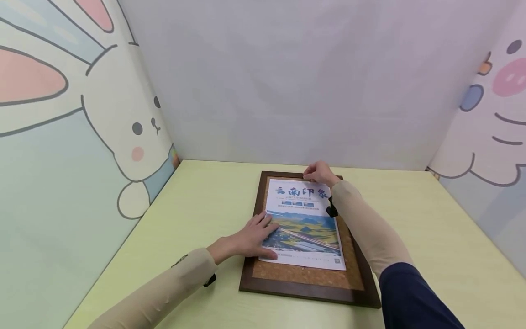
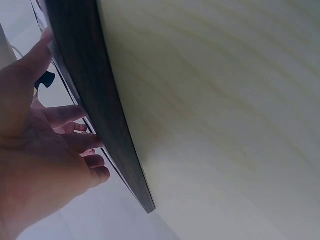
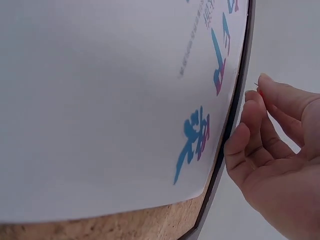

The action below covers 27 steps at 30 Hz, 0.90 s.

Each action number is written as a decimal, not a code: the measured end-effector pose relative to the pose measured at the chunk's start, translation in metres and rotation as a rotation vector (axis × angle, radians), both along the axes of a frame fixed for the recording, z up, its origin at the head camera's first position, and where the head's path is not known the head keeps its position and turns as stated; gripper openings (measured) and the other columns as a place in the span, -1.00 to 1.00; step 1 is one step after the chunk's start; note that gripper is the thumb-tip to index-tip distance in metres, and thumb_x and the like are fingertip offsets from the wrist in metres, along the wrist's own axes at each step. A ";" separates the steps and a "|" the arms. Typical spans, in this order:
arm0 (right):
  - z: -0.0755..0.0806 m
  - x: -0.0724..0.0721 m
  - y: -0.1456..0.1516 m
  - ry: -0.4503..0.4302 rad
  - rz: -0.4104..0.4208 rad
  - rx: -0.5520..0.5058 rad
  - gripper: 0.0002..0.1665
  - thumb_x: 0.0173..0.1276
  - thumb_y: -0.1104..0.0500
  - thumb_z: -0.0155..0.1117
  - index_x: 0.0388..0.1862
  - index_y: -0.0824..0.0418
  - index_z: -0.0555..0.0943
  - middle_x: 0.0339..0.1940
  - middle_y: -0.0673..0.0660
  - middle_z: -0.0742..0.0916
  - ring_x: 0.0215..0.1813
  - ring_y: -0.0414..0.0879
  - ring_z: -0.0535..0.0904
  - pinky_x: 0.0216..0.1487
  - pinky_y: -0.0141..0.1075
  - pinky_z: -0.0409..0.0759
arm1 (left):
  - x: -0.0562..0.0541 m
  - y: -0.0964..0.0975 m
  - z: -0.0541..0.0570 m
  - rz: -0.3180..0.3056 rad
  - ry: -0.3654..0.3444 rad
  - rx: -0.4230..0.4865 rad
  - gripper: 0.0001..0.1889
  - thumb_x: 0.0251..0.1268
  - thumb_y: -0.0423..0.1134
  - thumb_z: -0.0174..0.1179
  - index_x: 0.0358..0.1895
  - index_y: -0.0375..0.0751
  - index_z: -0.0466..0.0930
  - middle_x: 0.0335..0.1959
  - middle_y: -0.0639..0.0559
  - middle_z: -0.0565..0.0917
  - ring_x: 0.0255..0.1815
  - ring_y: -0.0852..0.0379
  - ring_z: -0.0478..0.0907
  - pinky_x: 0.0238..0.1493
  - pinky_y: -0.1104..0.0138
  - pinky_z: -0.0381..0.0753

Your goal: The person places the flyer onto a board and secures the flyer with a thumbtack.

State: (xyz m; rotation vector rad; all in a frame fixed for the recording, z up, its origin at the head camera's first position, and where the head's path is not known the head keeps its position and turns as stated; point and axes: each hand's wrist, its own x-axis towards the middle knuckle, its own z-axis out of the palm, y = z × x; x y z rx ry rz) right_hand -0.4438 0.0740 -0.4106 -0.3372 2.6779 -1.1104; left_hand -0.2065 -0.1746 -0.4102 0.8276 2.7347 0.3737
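A poster (image 1: 302, 224) with blue Chinese characters and a landscape picture lies on a brown-framed cork board (image 1: 308, 275). My left hand (image 1: 252, 237) rests spread on the poster's lower left side. In the left wrist view the left hand (image 2: 55, 120) reaches over the dark frame (image 2: 95, 95). At the board's top edge, my right hand (image 1: 320, 173) is just above the poster. The right wrist view shows this right hand (image 3: 275, 135) pinching a small red push pin (image 3: 259, 92) between thumb and fingers, its needle tip sticking out. The fingers hide most of the pin.
The board lies on a pale yellow wood-grain table (image 1: 197, 205). A plain light wall (image 1: 304, 91) rises behind it. Side walls carry cartoon figures, a rabbit (image 1: 123, 119) on the left and a pink-nosed animal (image 1: 493, 123) on the right.
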 end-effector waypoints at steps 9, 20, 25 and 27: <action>-0.001 0.003 0.001 0.055 0.089 0.077 -0.77 0.35 0.22 0.25 -0.09 0.31 0.69 -0.13 0.27 0.71 -0.24 -0.02 0.55 -0.18 -0.31 0.47 | -0.002 0.001 -0.003 0.004 0.001 -0.006 -0.11 0.17 0.25 0.23 0.48 -0.12 0.16 0.55 -0.27 0.04 0.59 -0.24 -0.18 0.52 -0.12 -0.10; -0.005 0.002 0.000 0.047 0.101 0.085 -0.81 0.33 0.22 0.29 -0.15 0.29 0.70 -0.23 0.23 0.72 -0.31 -0.04 0.56 -0.23 -0.33 0.47 | -0.003 0.001 -0.003 0.009 0.000 -0.015 -0.11 0.17 0.25 0.22 0.48 -0.12 0.16 0.55 -0.26 0.04 0.59 -0.23 -0.17 0.53 -0.11 -0.10; -0.006 0.003 0.000 0.042 0.088 0.078 -0.85 0.32 0.22 0.30 -0.21 0.27 0.71 -0.26 0.22 0.71 -0.32 -0.04 0.55 -0.24 -0.32 0.46 | -0.002 0.002 -0.003 0.009 -0.001 -0.010 -0.11 0.17 0.25 0.23 0.48 -0.14 0.16 0.55 -0.27 0.05 0.59 -0.23 -0.16 0.52 -0.12 -0.10; -0.007 0.003 0.000 0.045 0.086 0.076 -0.86 0.32 0.22 0.31 -0.23 0.27 0.71 -0.26 0.22 0.71 -0.33 -0.04 0.56 -0.24 -0.32 0.46 | -0.002 0.002 -0.002 0.007 0.000 -0.008 -0.11 0.17 0.25 0.23 0.47 -0.15 0.17 0.54 -0.27 0.05 0.59 -0.24 -0.16 0.52 -0.12 -0.09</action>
